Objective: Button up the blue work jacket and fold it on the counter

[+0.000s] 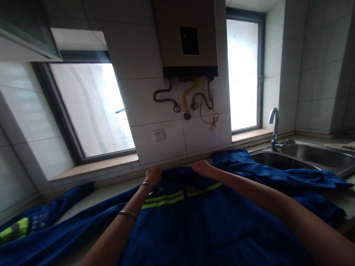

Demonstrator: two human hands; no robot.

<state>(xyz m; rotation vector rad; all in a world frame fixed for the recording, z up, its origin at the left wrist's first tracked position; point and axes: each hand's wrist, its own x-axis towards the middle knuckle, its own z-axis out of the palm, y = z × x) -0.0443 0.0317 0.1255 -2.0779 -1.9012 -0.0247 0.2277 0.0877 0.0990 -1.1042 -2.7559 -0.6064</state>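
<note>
A blue work jacket [205, 214] with yellow-green and grey reflective stripes lies spread over the counter in front of me. Its collar edge points towards the tiled wall. My left hand [154, 175], with two bangles on the arm behind it, is closed on the left side of the collar. On the collar's right side, my right hand [202, 168] grips the cloth with its fingers bent over the edge. Between the hands the collar is stretched out. The fingertips are partly hidden by dim light and cloth.
More blue cloth [266, 175] lies at the right, against a steel double sink [327, 153] with a tap [274, 125]. A blue garment piece with a yellow-green stripe [15, 231] rests at the left. A water heater [187, 37] with pipes and a wall socket [159, 135] are on the wall.
</note>
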